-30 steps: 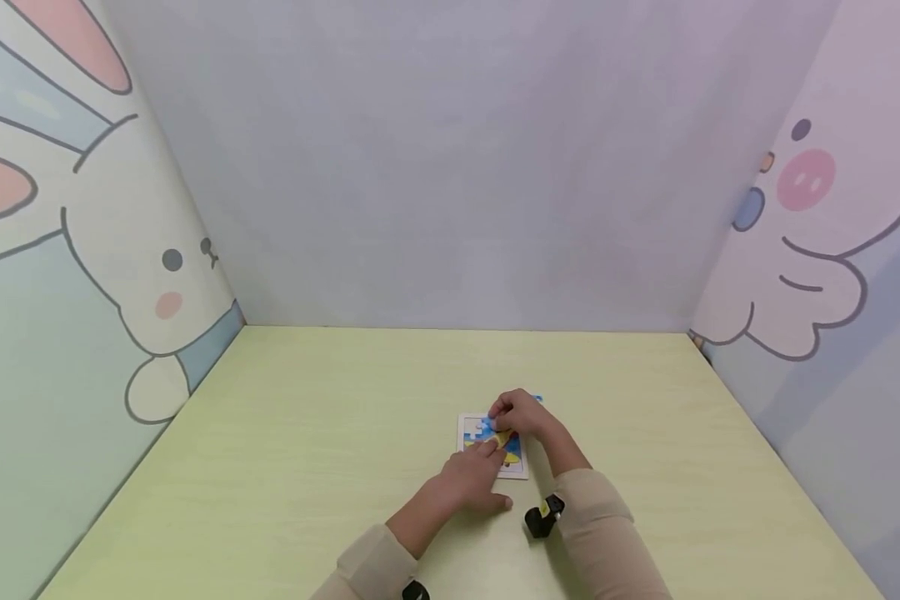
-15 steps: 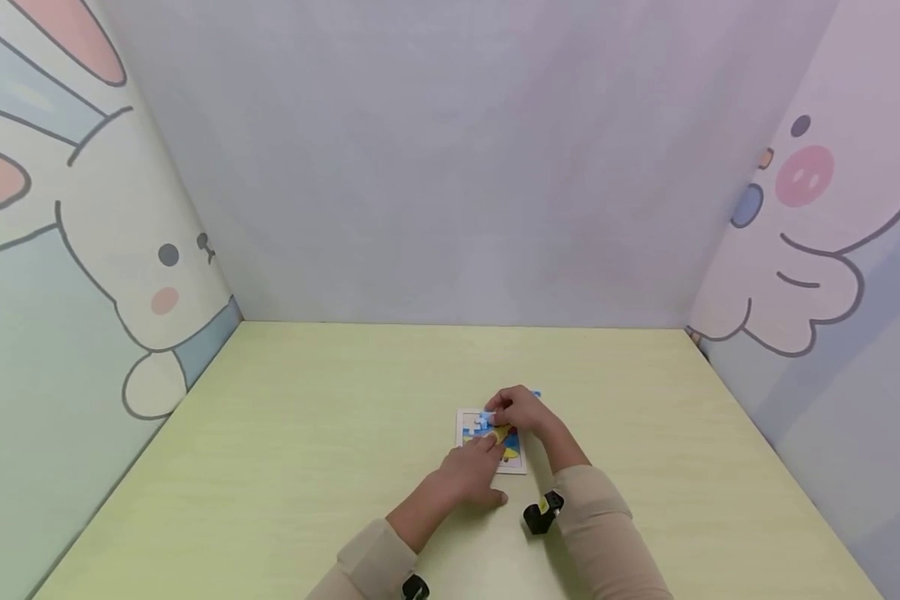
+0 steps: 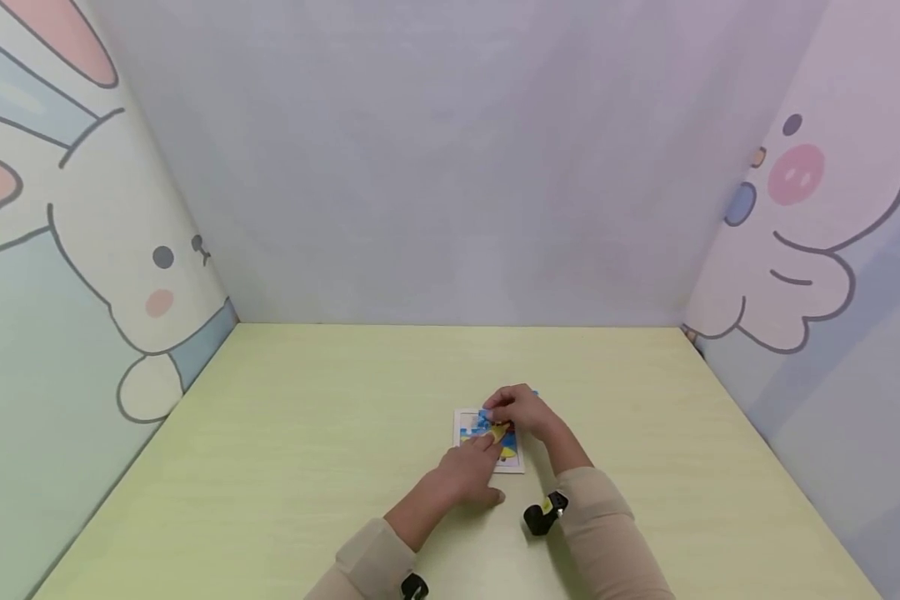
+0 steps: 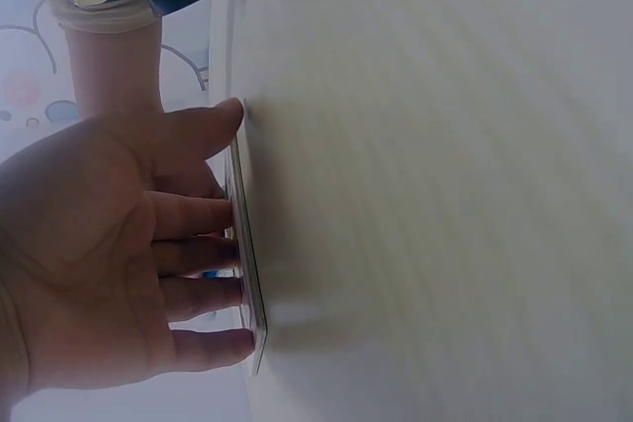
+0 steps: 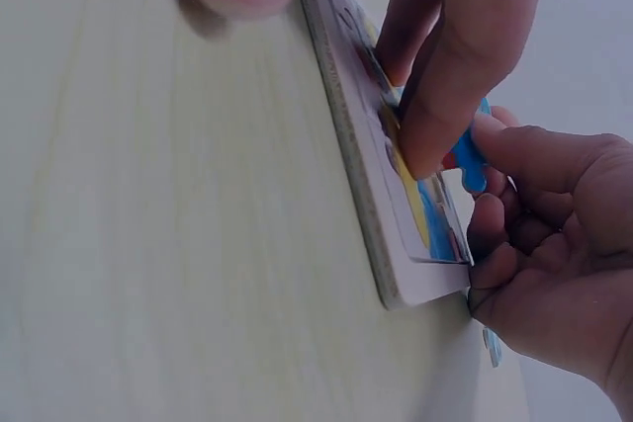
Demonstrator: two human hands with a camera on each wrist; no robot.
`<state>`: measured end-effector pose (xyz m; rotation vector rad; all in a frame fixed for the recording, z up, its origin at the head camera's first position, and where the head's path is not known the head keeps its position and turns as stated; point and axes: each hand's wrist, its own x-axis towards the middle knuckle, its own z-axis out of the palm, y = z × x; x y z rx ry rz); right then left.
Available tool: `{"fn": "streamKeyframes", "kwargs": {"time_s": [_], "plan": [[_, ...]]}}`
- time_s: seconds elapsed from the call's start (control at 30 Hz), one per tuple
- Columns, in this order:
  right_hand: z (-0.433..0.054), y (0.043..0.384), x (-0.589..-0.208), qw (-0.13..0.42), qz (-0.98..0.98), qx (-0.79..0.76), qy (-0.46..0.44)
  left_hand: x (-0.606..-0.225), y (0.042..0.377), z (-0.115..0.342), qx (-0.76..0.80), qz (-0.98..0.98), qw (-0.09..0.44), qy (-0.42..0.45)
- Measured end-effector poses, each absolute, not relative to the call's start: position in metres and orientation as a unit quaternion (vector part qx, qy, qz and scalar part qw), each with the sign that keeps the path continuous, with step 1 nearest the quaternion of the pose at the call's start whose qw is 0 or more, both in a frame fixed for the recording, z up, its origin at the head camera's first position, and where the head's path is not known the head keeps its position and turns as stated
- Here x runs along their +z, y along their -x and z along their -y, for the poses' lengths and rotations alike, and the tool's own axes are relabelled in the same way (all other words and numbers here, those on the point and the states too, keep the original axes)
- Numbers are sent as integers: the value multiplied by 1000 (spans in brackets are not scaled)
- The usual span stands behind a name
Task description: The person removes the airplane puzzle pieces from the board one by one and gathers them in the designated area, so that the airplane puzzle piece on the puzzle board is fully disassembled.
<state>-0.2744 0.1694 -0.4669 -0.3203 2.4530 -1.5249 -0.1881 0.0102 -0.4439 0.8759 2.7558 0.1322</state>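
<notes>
A small jigsaw board (image 3: 521,465) with a pale frame and a blue and yellow picture lies on the table. My left hand (image 3: 471,473) reaches over its near left part, fingers extended, fingertips resting on the picture. In the left wrist view these fingers meet the thin board edge (image 4: 254,294), the thumb apart from the others. At the far right side of the board is my right hand (image 3: 527,414). Between thumb and fingers it pinches a blue puzzle piece (image 5: 471,159), tilted up over the picture close to the left fingertips. Part of the picture is hidden under both hands.
Another blue piece (image 3: 536,392) lies on the table just beyond the right hand. The pale yellow-green table (image 3: 330,400) ends at a grey back wall (image 3: 450,167), with cartoon-printed side panels. Black wrist cameras (image 3: 545,512) sit by both cuffs.
The head view has shifted slightly. Both hands stay at the board, with the right fingers making only small movements around the blue puzzle piece.
</notes>
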Motion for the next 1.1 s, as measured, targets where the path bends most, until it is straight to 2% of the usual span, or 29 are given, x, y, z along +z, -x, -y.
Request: {"fn": "streamKeyframes", "kwargs": {"time_s": [0.37, 0.63, 1.1], "plan": [[-172, 275, -460, 84, -816, -567, 77, -447, 191, -13, 55, -946, 132, -291], [-168, 274, -462, 112, -799, -586, 71, -449, 188, -9, 64, -945, 143, -286], [-184, 266, -453, 87, -807, -581, 58, -438, 197, -8, 87, -938, 140, -305]]}}
